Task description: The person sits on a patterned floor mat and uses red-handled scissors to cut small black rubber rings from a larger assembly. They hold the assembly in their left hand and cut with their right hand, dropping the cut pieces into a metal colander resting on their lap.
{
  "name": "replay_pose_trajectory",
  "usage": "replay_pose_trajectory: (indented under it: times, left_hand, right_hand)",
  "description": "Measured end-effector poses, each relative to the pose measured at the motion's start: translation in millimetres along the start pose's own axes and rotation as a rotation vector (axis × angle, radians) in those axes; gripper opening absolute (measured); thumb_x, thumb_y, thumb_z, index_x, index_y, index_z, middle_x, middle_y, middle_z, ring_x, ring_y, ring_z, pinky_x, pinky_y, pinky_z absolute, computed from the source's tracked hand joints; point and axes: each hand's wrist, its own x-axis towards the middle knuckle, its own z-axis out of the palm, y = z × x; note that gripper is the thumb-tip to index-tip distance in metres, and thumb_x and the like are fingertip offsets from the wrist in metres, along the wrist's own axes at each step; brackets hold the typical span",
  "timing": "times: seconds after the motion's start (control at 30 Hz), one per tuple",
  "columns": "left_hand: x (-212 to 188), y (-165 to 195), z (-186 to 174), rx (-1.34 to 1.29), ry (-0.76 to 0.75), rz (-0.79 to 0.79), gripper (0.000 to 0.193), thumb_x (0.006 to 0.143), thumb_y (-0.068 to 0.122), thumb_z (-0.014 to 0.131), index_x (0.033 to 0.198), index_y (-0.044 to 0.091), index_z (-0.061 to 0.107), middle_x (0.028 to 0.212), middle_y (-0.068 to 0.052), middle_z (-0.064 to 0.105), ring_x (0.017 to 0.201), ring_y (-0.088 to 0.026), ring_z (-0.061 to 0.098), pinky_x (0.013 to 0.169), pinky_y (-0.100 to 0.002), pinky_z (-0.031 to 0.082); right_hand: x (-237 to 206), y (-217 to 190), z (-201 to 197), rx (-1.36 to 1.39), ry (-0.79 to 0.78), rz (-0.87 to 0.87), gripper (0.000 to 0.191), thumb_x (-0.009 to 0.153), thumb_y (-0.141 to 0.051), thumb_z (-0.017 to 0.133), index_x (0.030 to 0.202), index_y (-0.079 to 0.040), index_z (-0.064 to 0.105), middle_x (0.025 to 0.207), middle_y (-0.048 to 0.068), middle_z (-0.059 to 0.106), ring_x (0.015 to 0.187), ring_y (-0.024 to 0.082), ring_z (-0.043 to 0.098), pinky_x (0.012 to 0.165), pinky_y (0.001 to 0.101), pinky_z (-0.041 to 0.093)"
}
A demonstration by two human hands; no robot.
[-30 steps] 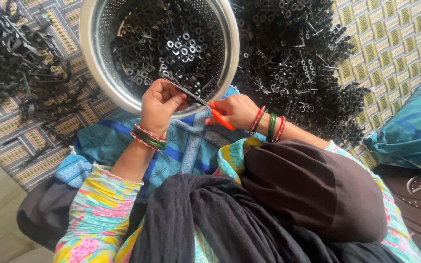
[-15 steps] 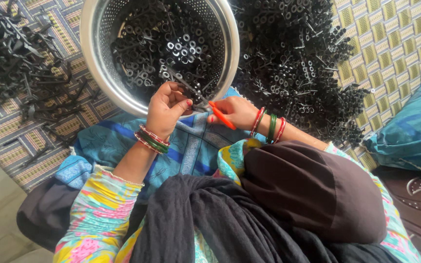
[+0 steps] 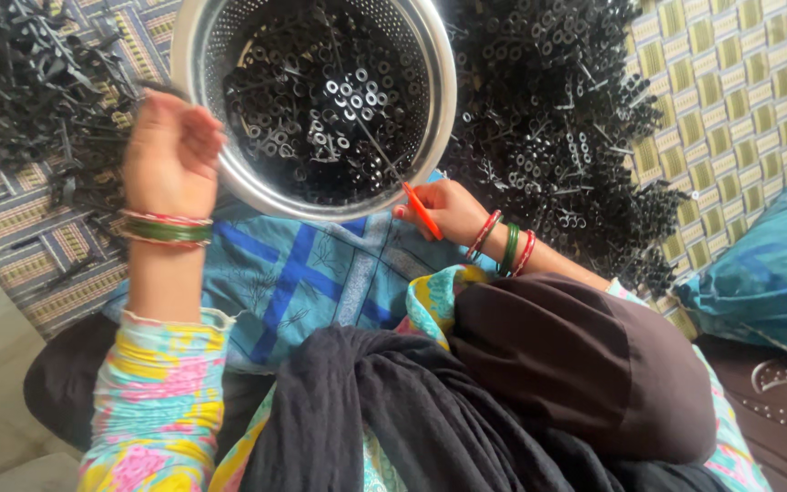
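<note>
Gripping the orange-handled cutter (image 3: 421,210) in my right hand (image 3: 453,211), I keep its thin blade angled up over the rim of the steel colander (image 3: 439,100), which sits just in front of my lap and is heaped with small black plastic rings (image 3: 330,100). My left hand (image 3: 170,150) is raised beside the colander's left rim, fingers loosely curled; whether it holds anything I cannot tell. Both wrists wear red and green bangles (image 3: 505,248). A blue checked cloth (image 3: 311,273) covers my lap. Underneath lies a woven patterned mat (image 3: 740,82), with black plastic sprues (image 3: 557,118) piled right of the colander and more scattered to the left (image 3: 29,64).
</note>
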Motion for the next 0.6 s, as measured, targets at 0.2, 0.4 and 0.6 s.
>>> replay_pose_trajectory:
  times: [0.2,0.4,0.6]
  left_hand:
    - [16,-3,32,0.737,0.027,0.055,0.034,0.103,0.037,0.063,0.118,0.007,0.064,0.086,-0.011,0.073,0.073,-0.019,0.072,0.064,-0.032,0.059]
    - [58,-27,80,1.988,0.016,0.271,0.053,0.106,0.050,0.059,0.126,0.001,0.057,0.090,-0.029,0.071,0.085,-0.045,0.070,0.072,-0.052,0.057]
    - [54,-32,76,2.034,0.040,0.256,0.053,0.101,0.049,0.066,0.112,-0.002,0.057,0.090,-0.029,0.070,0.087,-0.047,0.070,0.076,-0.053,0.057]
  right_hand:
    - [2,7,-2,0.158,-0.051,-0.056,0.036,0.099,-0.039,0.066,0.081,-0.007,0.067,0.060,-0.004,0.060,0.052,0.003,0.053,0.047,0.0240,0.039]
    - [3,3,-2,0.135,-0.052,-0.090,0.036,0.099,-0.038,0.067,0.081,-0.007,0.066,0.060,-0.004,0.060,0.053,0.003,0.053,0.048,0.0235,0.041]
    - [3,9,-7,0.196,-0.057,-0.106,0.030,0.098,-0.036,0.066,0.085,-0.010,0.068,0.061,-0.005,0.060,0.054,0.003,0.054,0.049,0.0227,0.042]
